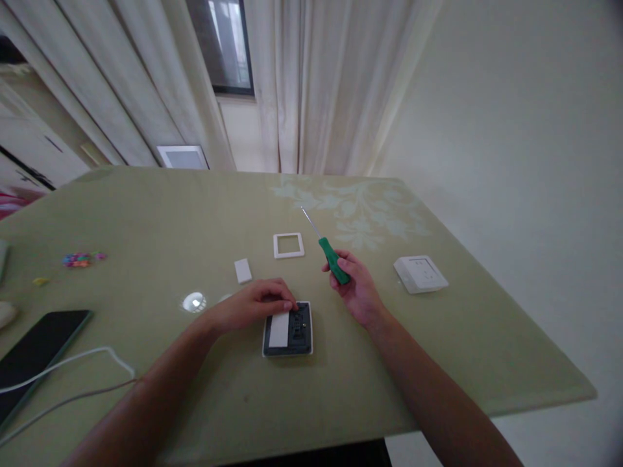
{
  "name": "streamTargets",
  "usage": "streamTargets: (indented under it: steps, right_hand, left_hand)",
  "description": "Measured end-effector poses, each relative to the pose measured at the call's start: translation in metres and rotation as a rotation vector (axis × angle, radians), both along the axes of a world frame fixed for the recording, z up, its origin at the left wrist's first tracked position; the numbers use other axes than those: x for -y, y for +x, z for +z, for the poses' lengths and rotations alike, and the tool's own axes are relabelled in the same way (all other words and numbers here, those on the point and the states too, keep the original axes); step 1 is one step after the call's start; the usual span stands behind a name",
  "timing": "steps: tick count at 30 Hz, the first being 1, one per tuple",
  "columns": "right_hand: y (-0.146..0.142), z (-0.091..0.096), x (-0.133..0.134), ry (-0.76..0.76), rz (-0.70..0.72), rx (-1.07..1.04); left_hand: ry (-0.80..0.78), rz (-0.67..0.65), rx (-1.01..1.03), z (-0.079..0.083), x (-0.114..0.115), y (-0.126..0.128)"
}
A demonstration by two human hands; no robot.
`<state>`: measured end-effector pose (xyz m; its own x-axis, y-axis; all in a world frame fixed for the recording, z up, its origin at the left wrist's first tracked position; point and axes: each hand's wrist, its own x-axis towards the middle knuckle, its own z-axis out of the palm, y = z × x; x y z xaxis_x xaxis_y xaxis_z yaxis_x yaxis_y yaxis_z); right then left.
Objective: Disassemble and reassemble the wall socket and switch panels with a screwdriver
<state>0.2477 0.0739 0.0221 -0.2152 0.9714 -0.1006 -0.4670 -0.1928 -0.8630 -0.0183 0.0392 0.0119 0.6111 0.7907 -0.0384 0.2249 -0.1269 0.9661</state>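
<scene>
A wall switch with its dark inner mechanism bare lies on the table in front of me. One white rocker covers its left half. My left hand rests over its top edge, thumb and fingertips pinched together at the mechanism; whatever is between them is hidden. My right hand grips a screwdriver by its green handle, the metal shaft pointing up and left, away from the switch. Beyond the hands lie a loose white rocker piece and a white square frame.
A white wall socket sits at the right. On the left are a black tablet-like device, white cables and small colourful pieces. The green-covered table ends at curtains behind and a wall at right.
</scene>
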Motion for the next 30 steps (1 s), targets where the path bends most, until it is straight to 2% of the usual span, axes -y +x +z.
streamTargets:
  steps: [9, 13, 16, 19, 21, 22, 25, 27, 30]
  right_hand:
    - [0.0, 0.0, 0.002, -0.002, 0.008, -0.002]
    - [0.002, 0.002, 0.002, -0.019, 0.017, 0.007]
    - [0.003, 0.004, 0.006, 0.005, 0.1, 0.012]
    - [0.002, 0.007, 0.017, 0.117, 0.195, 0.021]
    - [0.0, 0.011, 0.028, 0.24, 0.167, 0.169]
    - [-0.002, 0.013, 0.035, 0.333, 0.147, 0.312]
    - [-0.007, 0.018, 0.054, 0.768, 0.231, 0.707]
    - [-0.011, 0.018, 0.065, 1.038, 0.31, 0.802]
    - [-0.02, 0.014, 0.075, 1.354, 0.333, 0.935]
  left_hand:
    - [-0.054, -0.001, -0.005, 0.003, 0.005, 0.005]
    - [-0.028, -0.011, -0.063, 0.008, 0.007, 0.002]
    - [-0.014, -0.043, -0.128, 0.014, 0.007, -0.005]
    - [-0.041, -0.064, -0.167, 0.02, 0.008, -0.011]
    - [-0.071, -0.077, -0.163, 0.021, 0.008, -0.013]
    - [-0.081, -0.082, -0.159, 0.02, 0.007, -0.013]
    - [-0.101, -0.085, -0.14, 0.016, 0.007, -0.014]
    - [-0.109, -0.098, -0.117, 0.013, 0.006, -0.014]
    - [-0.083, -0.12, -0.088, 0.011, 0.006, -0.014]
